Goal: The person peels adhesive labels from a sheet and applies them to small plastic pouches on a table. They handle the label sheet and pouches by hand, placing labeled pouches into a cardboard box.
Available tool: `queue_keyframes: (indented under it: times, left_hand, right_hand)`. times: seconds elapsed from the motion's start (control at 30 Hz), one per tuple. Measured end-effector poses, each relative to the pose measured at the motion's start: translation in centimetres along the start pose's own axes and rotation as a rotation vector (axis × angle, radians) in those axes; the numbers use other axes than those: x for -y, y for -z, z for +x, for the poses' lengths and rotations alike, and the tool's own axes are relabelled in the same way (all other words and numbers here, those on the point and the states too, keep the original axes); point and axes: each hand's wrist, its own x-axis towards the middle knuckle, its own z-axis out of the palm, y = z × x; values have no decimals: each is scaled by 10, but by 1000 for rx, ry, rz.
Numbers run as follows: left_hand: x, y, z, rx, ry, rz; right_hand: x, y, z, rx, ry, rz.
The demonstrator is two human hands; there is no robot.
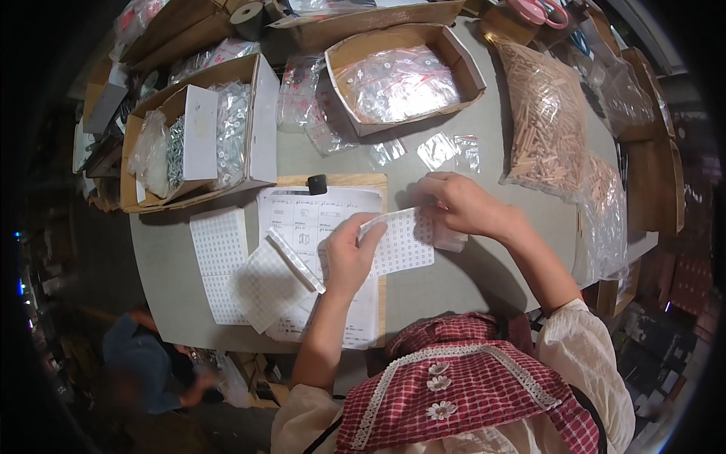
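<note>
My left hand (352,252) grips a white sheet of small printed labels (404,246) by its left side, thumb on top. At the sheet's upper right edge is my right hand (463,204), its fingers closed in a pinch; what they pinch is hidden. Just below the right hand shows a small piece of clear plastic (451,239), perhaps a bag; I cannot tell whether it is held. Under the left hand lies a wooden clipboard (370,181) with printed paper sheets (276,204). Another label sheet (219,261) and a folded, pale sheet (265,284) lie left of it.
An open box of bagged metal parts (265,129) stands at the back left, a cardboard box of clear bags (470,94) at the back middle. Small empty zip bags (437,151) lie nearby. A large bag of wooden dowels (544,113) fills the right. Another person (151,363) is at lower left.
</note>
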Motion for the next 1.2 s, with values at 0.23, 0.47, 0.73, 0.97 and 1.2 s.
queue_keyframes:
  times: [0.23, 0.47, 0.73, 0.97, 1.2]
  left_hand:
    - [11, 1, 1, -13, -41, 1]
    - [11, -5, 7, -127, -98, -17]
    - [8, -8, 4, -210, -132, 157]
    - [3, -9, 1, -277, -208, 119]
    - [7, -7, 3, -185, -160, 128]
  right_hand:
    - [3, -12, -3, -240, 173, -137]
    - [-1, -10, 17, -430, -45, 184]
    - [-16, -33, 95, -471, -273, 43]
    - [-14, -19, 80, -544, -393, -183]
    - [-38, 7, 43, -476, -409, 22]
